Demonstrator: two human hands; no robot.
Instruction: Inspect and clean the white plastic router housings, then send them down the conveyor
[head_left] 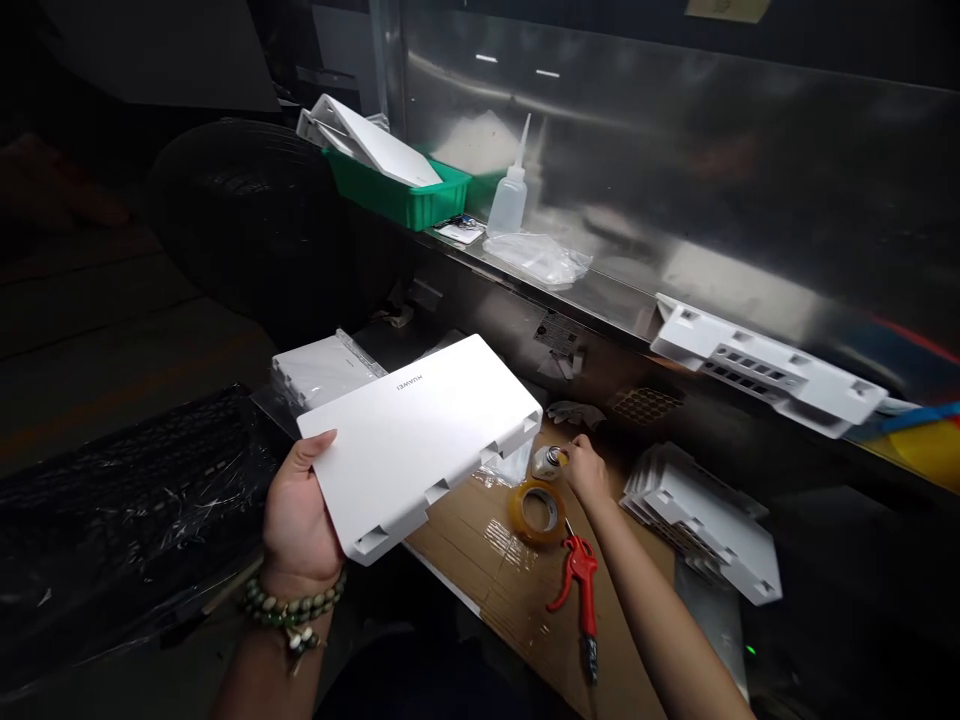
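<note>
Brushed steel (637, 150) rises behind our dim bench, and a cardboard sheet (517, 600) covers the surface below it. We hold 1 white panel (420, 440) up over the left part of the bench, printed face up, its notched long edge towards us and to the right. Our left hand (304, 510) is clamped on its near-left end: the thumb presses on top, while the other fingers are hidden underneath. From that grip the panel's long axis runs away and to the right, so its far end points roughly towards our right hand (587, 470).

Just left of the right fingertips sits 1 small jar (545, 463) with a shiny top, between them and the panel's far end. Our right hand is much the nearer of the 2 to it. Those fingers are drawn together beside the top; we cannot tell whether they grip it or only touch it. On our side of the jar lie a tape roll (517, 518) and a red air gun (582, 575); right of our forearm leans a stack of white panels (712, 530).
</note>
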